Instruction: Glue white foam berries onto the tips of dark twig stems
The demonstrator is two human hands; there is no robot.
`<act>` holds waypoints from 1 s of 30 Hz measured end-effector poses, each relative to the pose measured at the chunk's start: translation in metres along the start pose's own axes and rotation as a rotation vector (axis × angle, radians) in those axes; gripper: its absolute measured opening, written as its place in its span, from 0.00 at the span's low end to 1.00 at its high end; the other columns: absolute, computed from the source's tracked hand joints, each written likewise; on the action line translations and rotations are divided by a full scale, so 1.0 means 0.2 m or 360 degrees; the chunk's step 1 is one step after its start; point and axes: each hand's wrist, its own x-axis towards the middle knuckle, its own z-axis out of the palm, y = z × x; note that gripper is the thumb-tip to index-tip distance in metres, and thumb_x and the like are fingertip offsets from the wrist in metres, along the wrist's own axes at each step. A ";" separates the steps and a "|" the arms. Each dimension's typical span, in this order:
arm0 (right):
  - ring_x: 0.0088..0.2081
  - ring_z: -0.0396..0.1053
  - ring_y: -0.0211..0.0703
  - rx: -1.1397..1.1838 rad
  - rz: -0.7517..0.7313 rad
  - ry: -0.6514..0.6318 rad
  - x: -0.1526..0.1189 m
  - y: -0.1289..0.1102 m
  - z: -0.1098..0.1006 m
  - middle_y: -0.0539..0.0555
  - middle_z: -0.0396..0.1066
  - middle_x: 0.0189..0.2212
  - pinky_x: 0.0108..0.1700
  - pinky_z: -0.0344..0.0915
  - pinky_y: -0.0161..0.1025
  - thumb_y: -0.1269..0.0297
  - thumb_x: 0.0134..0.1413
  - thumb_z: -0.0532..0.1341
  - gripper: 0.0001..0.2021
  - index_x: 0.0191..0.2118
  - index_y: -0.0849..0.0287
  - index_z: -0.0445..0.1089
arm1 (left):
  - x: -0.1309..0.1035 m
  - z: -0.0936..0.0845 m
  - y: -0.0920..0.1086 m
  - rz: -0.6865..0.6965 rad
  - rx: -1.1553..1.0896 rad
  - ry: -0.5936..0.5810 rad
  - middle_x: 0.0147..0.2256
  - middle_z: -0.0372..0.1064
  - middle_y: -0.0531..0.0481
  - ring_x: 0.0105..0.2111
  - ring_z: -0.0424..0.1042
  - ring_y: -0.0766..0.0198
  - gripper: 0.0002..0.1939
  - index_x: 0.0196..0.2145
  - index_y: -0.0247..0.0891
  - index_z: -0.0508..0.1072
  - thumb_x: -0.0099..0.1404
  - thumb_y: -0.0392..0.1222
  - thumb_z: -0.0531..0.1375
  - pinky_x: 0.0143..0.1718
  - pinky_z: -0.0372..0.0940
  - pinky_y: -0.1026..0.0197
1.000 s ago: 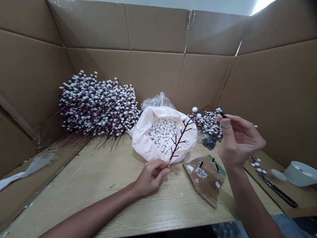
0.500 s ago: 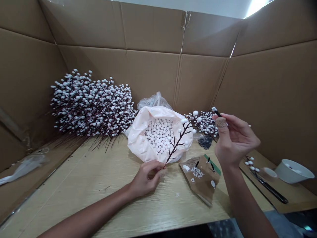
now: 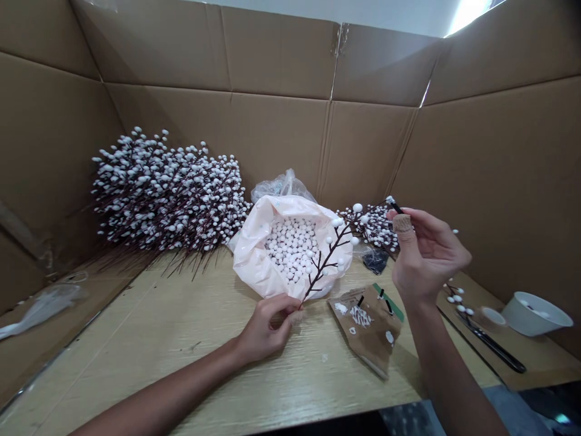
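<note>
My left hand (image 3: 270, 324) pinches the lower end of a dark brown berry branch (image 3: 323, 264) with white balls on some of its twigs. The branch leans up to the right, in front of a pale pink plastic bag (image 3: 252, 263) that holds many white foam balls (image 3: 290, 245). Raised on the right, my right hand (image 3: 426, 254) grips a short black stick (image 3: 395, 207) whose tip carries white stuff. Tape or cloth wraps that thumb. Below, between the hands, a piece of brown cardboard (image 3: 370, 339) bears white smears and several short black sticks.
A big heap of white-berried branches (image 3: 167, 188) lies at the back left, a smaller bunch (image 3: 374, 224) at the back right. On the right are a white bowl (image 3: 535, 318), a tape roll (image 3: 491, 317) and a black-handled tool (image 3: 499, 351). Cardboard walls (image 3: 272, 139) surround the wooden table (image 3: 181, 321).
My right hand, with the black stick, has shifted very slightly left. My left hand and the branch stay practically still.
</note>
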 end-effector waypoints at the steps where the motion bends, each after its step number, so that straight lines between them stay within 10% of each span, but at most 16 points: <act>1: 0.31 0.76 0.39 0.0007 0.0001 0.0001 0.00 0.00 0.00 0.49 0.77 0.28 0.35 0.73 0.36 0.74 0.44 0.68 0.10 0.35 0.57 0.78 | 0.00 0.00 0.00 0.0001 0.0002 0.0000 0.26 0.69 0.47 0.27 0.67 0.66 0.08 0.34 0.31 0.73 0.65 0.37 0.56 0.28 0.62 0.66; 30: 0.30 0.76 0.40 -0.0126 0.0012 0.0011 0.00 0.01 -0.01 0.50 0.76 0.28 0.34 0.74 0.39 0.67 0.45 0.69 0.07 0.34 0.59 0.76 | 0.00 0.00 -0.01 -0.0030 -0.0003 -0.0001 0.27 0.69 0.47 0.27 0.68 0.65 0.08 0.34 0.32 0.73 0.64 0.37 0.56 0.29 0.63 0.65</act>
